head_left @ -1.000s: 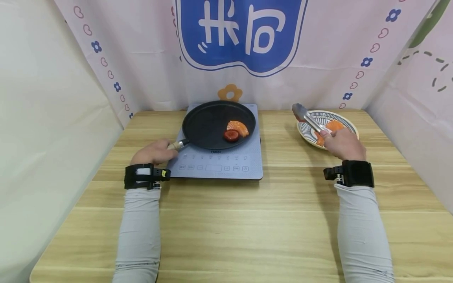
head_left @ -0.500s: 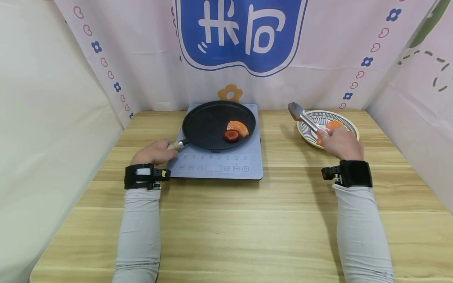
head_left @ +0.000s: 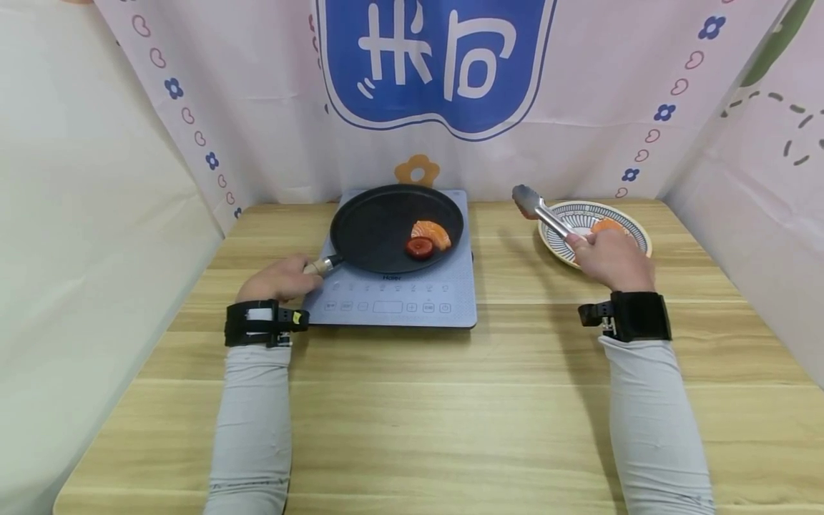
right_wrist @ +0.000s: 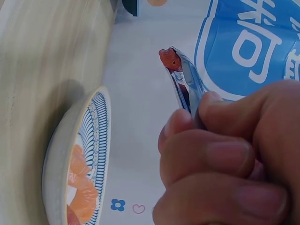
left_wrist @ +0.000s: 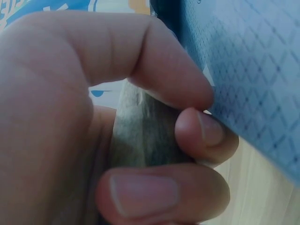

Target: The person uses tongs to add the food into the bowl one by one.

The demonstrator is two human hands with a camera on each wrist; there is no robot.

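Note:
My left hand [head_left: 280, 279] curls round the wooden handle [left_wrist: 140, 126] of a black frying pan [head_left: 380, 222]. An orange salmon slice [head_left: 433, 233] and a round dark-red slice [head_left: 420, 248] lie together at the pan's right side. Metal tongs [head_left: 543, 212] are gripped in my right hand [head_left: 619, 261], close above a patterned plate [head_left: 560, 257]. Between the tongs' tips is a small red piece [right_wrist: 170, 59], clearest in the right wrist view. Salmon pieces [right_wrist: 84, 197] lie on the plate, partly hidden by my right hand in the head view.
Under the pan stands a flat induction cooktop [head_left: 389, 315] with a touch panel along its front. The wooden table [head_left: 450, 415] runs up to a printed cloth [head_left: 290, 143] at the back, with more cloth walls on both sides.
My right hand has shifted left with the tongs, whose tips now reach farther out past the plate's left rim. My left hand and the pan hold still.

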